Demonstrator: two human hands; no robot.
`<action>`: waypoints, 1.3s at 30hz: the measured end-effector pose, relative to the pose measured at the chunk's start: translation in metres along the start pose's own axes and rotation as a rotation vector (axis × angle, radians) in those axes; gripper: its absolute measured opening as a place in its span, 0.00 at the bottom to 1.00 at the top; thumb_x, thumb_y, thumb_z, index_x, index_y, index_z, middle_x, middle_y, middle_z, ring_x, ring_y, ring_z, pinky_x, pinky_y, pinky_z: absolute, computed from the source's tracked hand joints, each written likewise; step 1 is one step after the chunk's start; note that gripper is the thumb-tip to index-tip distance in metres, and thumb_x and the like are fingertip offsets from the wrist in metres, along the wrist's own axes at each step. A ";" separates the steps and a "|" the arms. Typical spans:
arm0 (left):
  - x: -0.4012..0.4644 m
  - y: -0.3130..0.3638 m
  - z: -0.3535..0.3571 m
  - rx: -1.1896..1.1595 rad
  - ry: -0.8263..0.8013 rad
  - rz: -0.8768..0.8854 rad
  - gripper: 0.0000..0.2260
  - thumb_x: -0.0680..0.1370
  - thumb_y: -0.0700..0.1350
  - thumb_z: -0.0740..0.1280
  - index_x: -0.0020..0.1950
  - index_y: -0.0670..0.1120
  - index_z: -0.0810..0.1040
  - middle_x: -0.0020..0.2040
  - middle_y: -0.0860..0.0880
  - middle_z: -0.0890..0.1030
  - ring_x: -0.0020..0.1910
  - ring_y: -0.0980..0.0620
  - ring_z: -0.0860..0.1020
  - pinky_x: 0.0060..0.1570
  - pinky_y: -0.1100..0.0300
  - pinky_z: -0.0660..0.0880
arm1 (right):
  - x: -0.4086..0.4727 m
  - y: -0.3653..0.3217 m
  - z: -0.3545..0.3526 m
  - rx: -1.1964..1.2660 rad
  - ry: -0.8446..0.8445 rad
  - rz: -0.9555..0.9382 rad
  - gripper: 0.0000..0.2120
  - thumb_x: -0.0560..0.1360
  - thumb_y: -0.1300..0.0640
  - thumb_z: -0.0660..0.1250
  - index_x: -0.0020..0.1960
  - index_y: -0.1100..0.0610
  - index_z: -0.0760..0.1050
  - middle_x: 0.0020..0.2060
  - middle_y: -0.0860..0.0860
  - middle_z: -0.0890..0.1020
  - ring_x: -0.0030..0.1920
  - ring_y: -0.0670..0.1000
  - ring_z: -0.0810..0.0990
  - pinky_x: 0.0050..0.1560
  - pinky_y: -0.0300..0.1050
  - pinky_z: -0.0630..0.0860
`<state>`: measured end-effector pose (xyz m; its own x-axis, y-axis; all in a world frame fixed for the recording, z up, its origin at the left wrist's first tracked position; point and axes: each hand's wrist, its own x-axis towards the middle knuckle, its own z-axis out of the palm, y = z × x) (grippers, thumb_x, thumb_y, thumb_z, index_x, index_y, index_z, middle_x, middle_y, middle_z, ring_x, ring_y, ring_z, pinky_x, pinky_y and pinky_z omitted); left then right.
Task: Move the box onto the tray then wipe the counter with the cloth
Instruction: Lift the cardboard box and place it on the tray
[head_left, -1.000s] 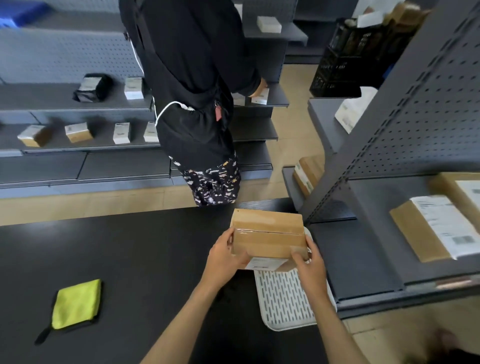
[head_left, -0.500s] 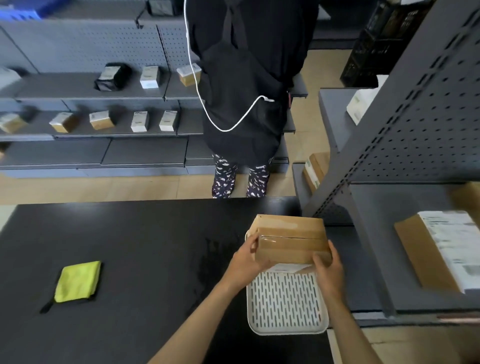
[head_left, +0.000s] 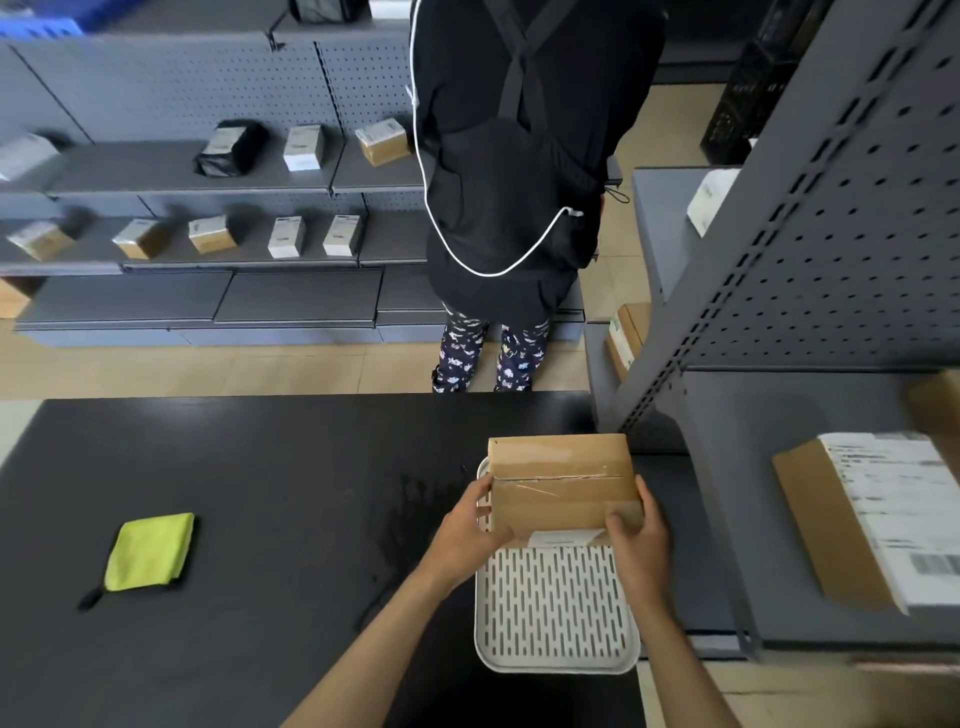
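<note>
Here we hold the box (head_left: 563, 486) over the far end of the tray (head_left: 558, 608), which lies at the right edge of the counter (head_left: 260, 493). Whether the box's underside already touches the slotted floor we cannot tell; its near face hides the contact. The left hand (head_left: 470, 535) grasps the box's left side, thumb on the near face, and the right hand (head_left: 636, 540) grasps the right near corner, so both hands are closed on the box. A white label shows on the near face, low down, between the hands.

To finish this step well, we judge that the box should come nearer, toward the tray's middle, since it now overhangs the far rim. We would lower it flat, with its edges square to the rim, and let go only once it sits steady.

The cloth (head_left: 150, 551), yellow-green, lies near the left edge of the counter, well apart from the tray. A faint smear (head_left: 410, 525) marks the counter just left of the tray; that is likely the patch to wipe next. A person (head_left: 519, 171) stands beyond the far edge, facing the shelves (head_left: 208, 171).
</note>
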<state>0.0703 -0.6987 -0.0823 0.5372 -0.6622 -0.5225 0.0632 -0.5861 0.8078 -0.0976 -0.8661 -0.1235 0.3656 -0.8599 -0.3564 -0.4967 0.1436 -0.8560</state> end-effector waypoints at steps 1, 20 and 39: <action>0.000 -0.002 0.001 0.004 0.009 -0.003 0.40 0.69 0.53 0.75 0.78 0.61 0.62 0.69 0.62 0.75 0.67 0.59 0.75 0.65 0.50 0.77 | -0.001 0.001 0.001 -0.005 0.003 -0.002 0.32 0.81 0.60 0.66 0.81 0.46 0.61 0.69 0.52 0.74 0.53 0.44 0.74 0.52 0.43 0.72; 0.002 -0.008 -0.003 0.114 0.006 0.009 0.36 0.77 0.42 0.73 0.80 0.56 0.58 0.73 0.56 0.71 0.71 0.54 0.72 0.67 0.51 0.76 | -0.006 0.006 -0.009 -0.011 -0.083 0.021 0.34 0.79 0.53 0.70 0.78 0.34 0.59 0.71 0.49 0.74 0.65 0.52 0.78 0.62 0.59 0.80; -0.080 -0.104 -0.099 0.909 0.248 0.121 0.19 0.82 0.51 0.61 0.73 0.53 0.72 0.72 0.54 0.73 0.69 0.50 0.73 0.65 0.52 0.73 | -0.071 -0.044 0.091 -0.688 -0.364 -0.670 0.13 0.82 0.50 0.64 0.66 0.47 0.76 0.67 0.44 0.75 0.69 0.48 0.72 0.68 0.50 0.72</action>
<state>0.1038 -0.5387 -0.0980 0.6675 -0.6850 -0.2919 -0.6270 -0.7285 0.2759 -0.0299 -0.7669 -0.0945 0.8933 -0.4432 -0.0741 -0.4047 -0.7218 -0.5615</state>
